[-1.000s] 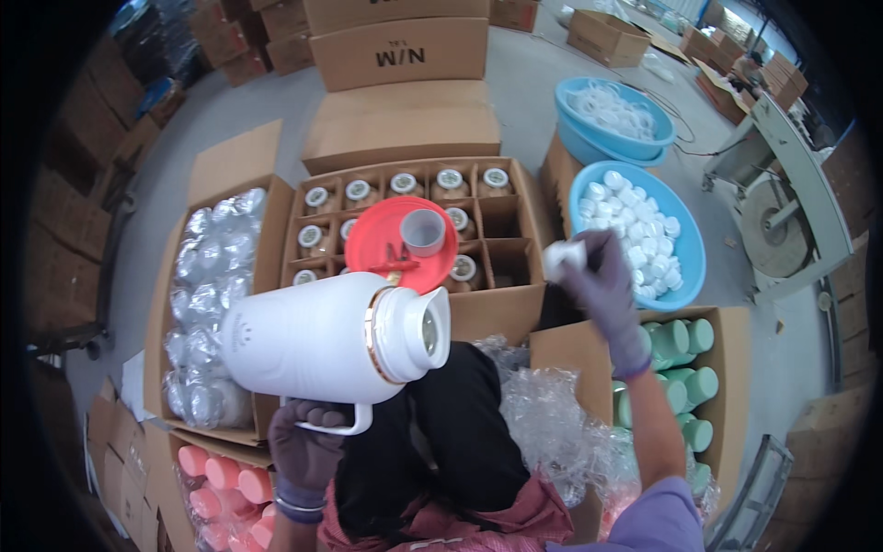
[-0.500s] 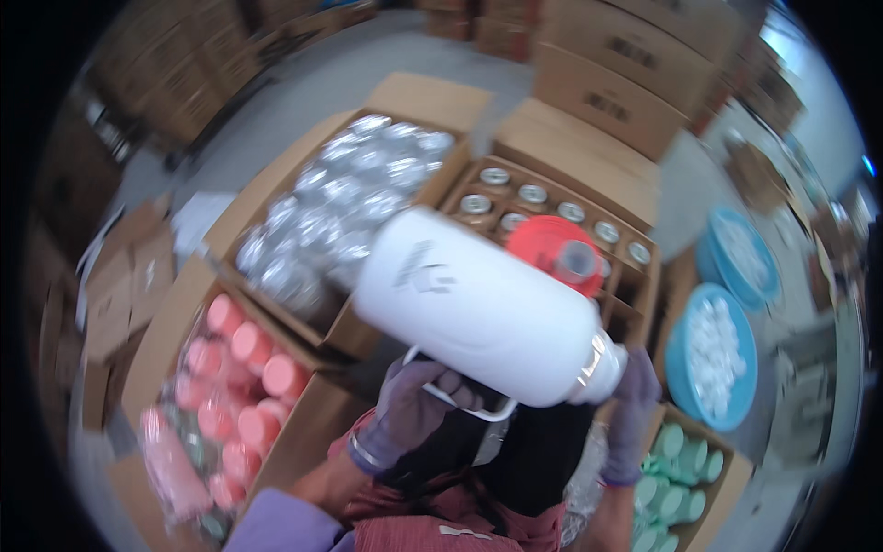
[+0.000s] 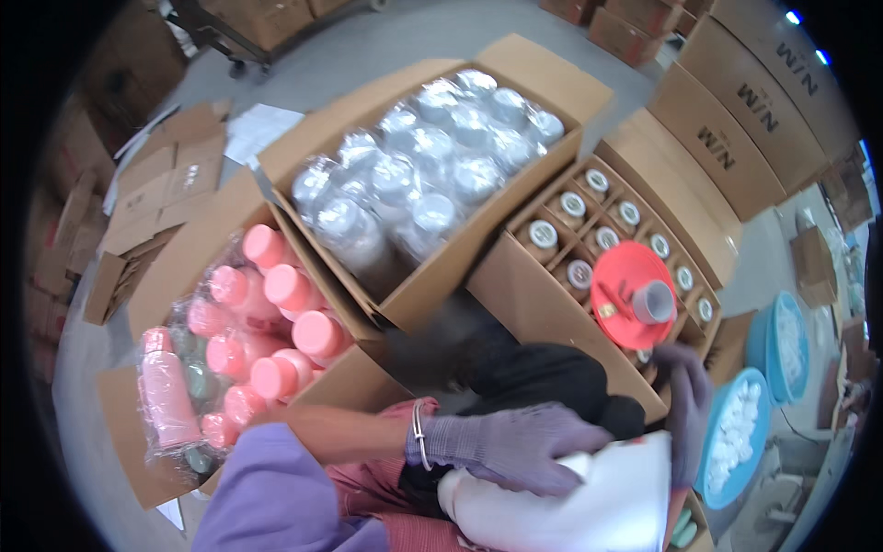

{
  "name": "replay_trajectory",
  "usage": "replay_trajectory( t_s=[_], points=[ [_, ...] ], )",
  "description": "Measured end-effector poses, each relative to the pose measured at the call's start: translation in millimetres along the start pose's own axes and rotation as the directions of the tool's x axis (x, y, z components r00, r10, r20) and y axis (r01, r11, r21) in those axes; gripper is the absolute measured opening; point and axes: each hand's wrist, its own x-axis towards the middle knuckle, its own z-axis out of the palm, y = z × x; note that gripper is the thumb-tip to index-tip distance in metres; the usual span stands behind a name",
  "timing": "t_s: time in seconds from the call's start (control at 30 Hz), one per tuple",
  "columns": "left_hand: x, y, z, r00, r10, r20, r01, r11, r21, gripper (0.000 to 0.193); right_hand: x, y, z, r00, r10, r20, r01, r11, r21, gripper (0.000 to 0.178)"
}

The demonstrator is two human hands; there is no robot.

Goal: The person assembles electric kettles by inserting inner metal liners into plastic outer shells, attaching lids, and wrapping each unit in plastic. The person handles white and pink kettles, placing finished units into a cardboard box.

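One spread of flattened cardboard (image 3: 166, 193), creased and matt, at 10 o'clock. At 8, a pink cylinder (image 3: 168, 391) in crinkled clear film; beside it, toward 9, a carton (image 3: 340, 386) of smooth pink capped cylinders (image 3: 287, 287), rounded at the edges, lying at mixed tilts. At 12, a brown carton (image 3: 478, 248) packed with silvery-white cylinders (image 3: 428, 152), each under glossy, wrinkled film. Left hand (image 3: 520, 446) at 5, in a purple-grey knit glove, smooth metal bangle at the wrist; fingers curled over the upper side of the white jug (image 3: 589, 506), gripping it, though the exact hold is blurred. Jug lies on its side above the lap at 5 o'clock, smooth-walled, narrower leftward, flat-looking end to the right. At 3, a divided carton (image 3: 561, 322), its square cells holding jars with round, pale-rimmed lids (image 3: 543, 234); over some of them a flat red disc (image 3: 612, 281) bearing a grey open-mouthed cup (image 3: 655, 302). Right hand (image 3: 685, 405) at 4, same knit glove, fingers bent, beside the jug's right end; finger spread and contact cannot be told. Also at 4, a glossy blue basin (image 3: 760, 428) heaped with small white pieces (image 3: 731, 428).
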Motion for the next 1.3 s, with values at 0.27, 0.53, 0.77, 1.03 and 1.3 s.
replay_trajectory(
  t_s=[0.27,0.53,0.77,1.03,1.3],
  points=[
    [44,51,-51,0.801,0.494,-0.339,-0.176,0.734,0.655,0.045,137,281,-54,0.973,-0.014,-0.232,-0.204,0.43,-0.879,0.053],
    [46,-59,-142,0.752,0.041,-0.658,-0.659,0.03,-0.751,0.026,125,226,-28,0.958,-0.138,-0.252,-0.146,0.52,-0.841,0.057],
    [82,-73,-77,0.613,-0.027,-0.79,-0.743,0.322,-0.587,0.023,36,47,-19,0.505,-0.863,0.015,0.627,0.355,-0.694,0.045],
    [57,-16,-33,0.667,0.307,-0.678,-0.639,0.704,-0.31,0.053,32,74,-11,0.965,-0.142,-0.22,0.218,0.903,0.371,0.036],
    [36,13,-12,0.774,0.378,-0.508,-0.516,0.841,-0.161,0.085,7,102,5,0.979,-0.142,-0.148,0.2,0.505,0.84,0.044]
  ],
)
